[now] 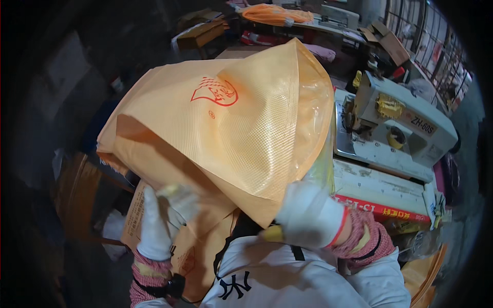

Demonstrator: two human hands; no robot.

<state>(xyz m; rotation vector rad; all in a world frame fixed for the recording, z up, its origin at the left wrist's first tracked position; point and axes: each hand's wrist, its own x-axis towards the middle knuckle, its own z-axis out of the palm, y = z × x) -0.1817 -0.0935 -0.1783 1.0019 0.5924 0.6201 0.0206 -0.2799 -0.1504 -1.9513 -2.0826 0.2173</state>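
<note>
A large orange-tan woven sack (pixel 246 123) with a red printed emblem is raised and billowed in front of me. A clear plastic liner (pixel 313 102) shows at its right end. My right hand (pixel 310 213), in a white glove and blurred by motion, is closed at the sack's lower right corner; its fingers are partly hidden. My left hand (pixel 167 218), also gloved, has its thumb apart from blurred, yellow-tipped fingers. It is beneath the sack's near left edge, above more tan sacks (pixel 197 262) at my lap.
A white industrial sewing machine (pixel 405 123) stands on the right, beside a worn white table (pixel 380 185) with a red strip. Bundled orange material (pixel 277 15) lies on a far bench. A wooden chair (pixel 77 195) is at left, and a cardboard box (pixel 387 43) at the back right.
</note>
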